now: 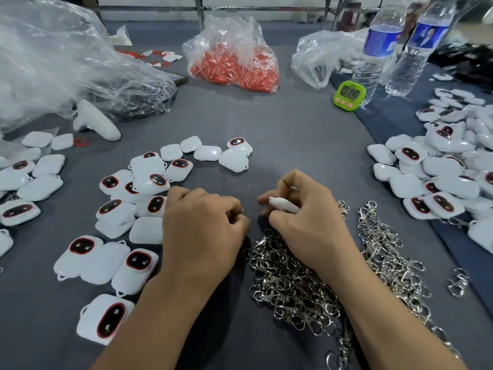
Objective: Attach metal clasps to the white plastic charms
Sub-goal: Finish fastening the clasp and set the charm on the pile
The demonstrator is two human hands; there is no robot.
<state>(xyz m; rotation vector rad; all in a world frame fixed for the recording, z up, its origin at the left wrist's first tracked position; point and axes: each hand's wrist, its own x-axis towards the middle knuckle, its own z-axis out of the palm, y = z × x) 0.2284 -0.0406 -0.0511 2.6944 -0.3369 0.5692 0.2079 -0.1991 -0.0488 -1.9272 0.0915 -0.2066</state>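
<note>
So, we're sitting at the grey table [280,134] with both hands working low in the view, around 6 o'clock. Our right hand [309,225] is gripping one white charm [284,205], with fingers and thumb curling round it, so that charm is hanging up off the cloth just right of centre, its rounded end poking toward 9 o'clock. Our left hand [202,225] is sitting just beside it on the 9 o'clock side, near it but not touching. Its fingers are curling in tight, and we honestly can't tell whether anything is pinched in there. The metal clasps [293,284] are lying in a shiny heap right under our right wrist and forearm and spreading toward 5 o'clock. More of them are trailing along the 4 o'clock side. The loose charms [120,209] are lying scattered from 8 to 10 o'clock, some showing a dark oval window ringed in red and some lying white side up. A bigger charm pile [440,177] is stacking up at 3 o'clock. Further back, a green timer [350,95] is standing at 1 o'clock, just beside two water bottles [378,49]. A clear bag of orange bits [234,65] is slumping at 12 o'clock, and a white controller [93,121] is lying at 10 o'clock.
</note>
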